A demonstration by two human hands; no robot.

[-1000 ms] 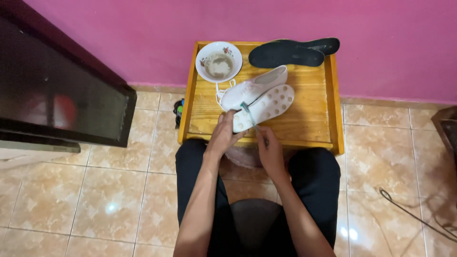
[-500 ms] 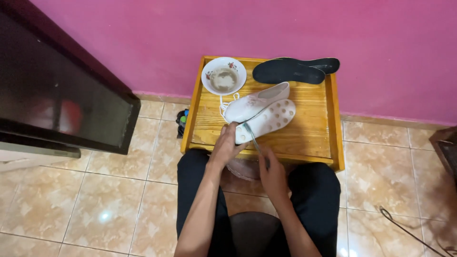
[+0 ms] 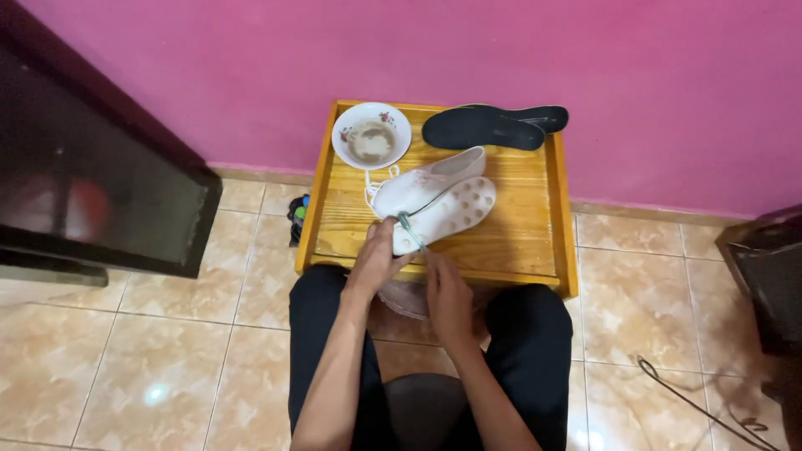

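Head view. We sit at the near edge of a low wooden counter (image 3: 518,242) set against a pink wall (image 3: 501,50). A white shoe (image 3: 439,200) lies on its side at the counter's middle, studded sole facing us, toe toward 2 o'clock. Compared with a second ago it sits in much the same spot; our hands have closed in on its heel end rather than moved it.

Left hand (image 3: 376,255) clenched on the heel of the shoe, steadying it. Right hand (image 3: 443,288) at 5 o'clock of the heel, holding a thin greenish tool (image 3: 409,230) whose tip touches the sole edge; the exact grip on it we cannot tell.

Around: a flowered bowl (image 3: 372,135) with brownish liquid at 11 o'clock, loose white laces (image 3: 372,182) just below it, two dark insoles (image 3: 493,125) at 1 o'clock by the wall. A dark cabinet (image 3: 92,192) stands at 9 o'clock, a cable (image 3: 693,401) on the tiles at 4 o'clock. Nothing blocks the shoe.
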